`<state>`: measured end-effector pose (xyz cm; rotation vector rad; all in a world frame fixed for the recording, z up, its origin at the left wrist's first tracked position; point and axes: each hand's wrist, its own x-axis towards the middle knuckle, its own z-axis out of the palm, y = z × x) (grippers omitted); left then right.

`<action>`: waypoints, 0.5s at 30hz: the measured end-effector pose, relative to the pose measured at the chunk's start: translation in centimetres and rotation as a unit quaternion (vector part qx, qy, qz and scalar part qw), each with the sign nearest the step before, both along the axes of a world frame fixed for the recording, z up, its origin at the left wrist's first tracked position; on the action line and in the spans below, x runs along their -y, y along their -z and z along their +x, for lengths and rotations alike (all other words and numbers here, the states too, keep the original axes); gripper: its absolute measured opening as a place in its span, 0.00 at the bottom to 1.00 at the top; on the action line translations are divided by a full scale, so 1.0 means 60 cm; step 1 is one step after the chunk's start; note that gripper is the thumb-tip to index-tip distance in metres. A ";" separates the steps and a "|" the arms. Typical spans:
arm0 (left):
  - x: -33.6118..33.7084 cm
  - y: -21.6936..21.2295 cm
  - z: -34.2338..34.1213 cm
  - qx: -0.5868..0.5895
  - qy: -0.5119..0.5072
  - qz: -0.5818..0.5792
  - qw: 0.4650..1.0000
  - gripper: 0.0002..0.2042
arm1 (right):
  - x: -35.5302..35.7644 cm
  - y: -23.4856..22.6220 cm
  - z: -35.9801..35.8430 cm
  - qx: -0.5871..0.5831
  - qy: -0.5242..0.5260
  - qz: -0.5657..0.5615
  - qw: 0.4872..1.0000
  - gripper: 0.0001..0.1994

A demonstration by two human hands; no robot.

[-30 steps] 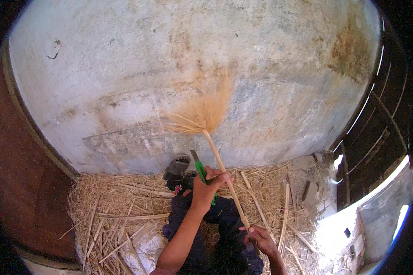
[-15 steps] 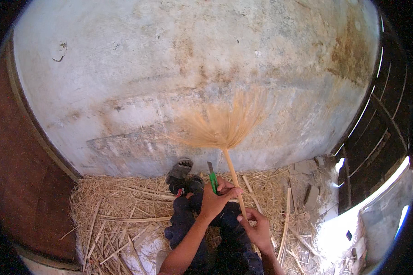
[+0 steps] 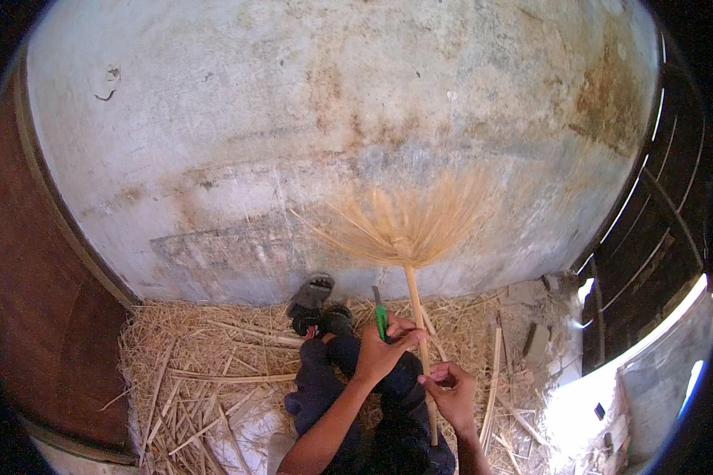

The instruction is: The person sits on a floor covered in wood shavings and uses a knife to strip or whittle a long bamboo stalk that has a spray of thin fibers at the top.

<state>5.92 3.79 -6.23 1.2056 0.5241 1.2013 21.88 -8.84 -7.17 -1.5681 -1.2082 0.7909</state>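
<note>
A pale bamboo stick (image 3: 415, 294) stands nearly upright before me, its upper end split into a wide fan of fine strands (image 3: 420, 229) against the wall. My left hand (image 3: 382, 355) is closed round a green-handled knife (image 3: 382, 323), blade pointing away, while its thumb and fingers also steady the stick. Lower down, my right hand (image 3: 453, 396) pinches the stick between thumb and fingertips. Below that grip, the stick's bottom end shows over my dark trousers.
Straw-like shavings and loose bamboo strips (image 3: 234, 378) cover the floor around my legs. Dark sandals (image 3: 313, 294) are near the wall's foot. A stained pale wall (image 3: 238, 119) rises ahead, with a brown panel (image 3: 47, 261) at left and dark boards (image 3: 638, 229) at right.
The fan and stick have shifted right and slightly nearer me, along with my left hand and the knife. My right hand has moved a little right, and the stick's lower end now shows.
</note>
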 end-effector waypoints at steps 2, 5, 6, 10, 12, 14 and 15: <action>0.003 -0.012 0.002 0.043 0.032 -0.046 0.998 0.19 | 0.002 0.002 0.008 0.011 -0.008 0.013 1.000 0.10; 0.013 -0.028 0.006 0.115 0.094 -0.126 0.981 0.21 | 0.002 0.001 0.014 0.025 -0.028 0.035 0.999 0.10; 0.009 -0.010 0.006 0.119 0.097 -0.128 0.980 0.21 | 0.001 -0.002 0.016 0.028 -0.037 0.031 0.998 0.10; 0.006 -0.001 0.002 -0.004 0.044 -0.088 0.995 0.21 | 0.009 -0.045 -0.006 0.039 -0.055 0.013 0.998 0.09; 0.013 -0.011 0.005 -0.048 0.038 -0.073 0.995 0.21 | 0.010 -0.035 -0.005 0.066 -0.044 0.011 0.997 0.10; 0.022 -0.026 0.011 -0.036 0.062 -0.084 0.994 0.20 | 0.011 -0.009 0.001 0.052 -0.042 -0.002 0.998 0.11; 0.025 -0.037 0.015 -0.002 0.090 -0.103 0.991 0.20 | 0.010 0.009 0.008 0.024 -0.045 -0.014 0.999 0.12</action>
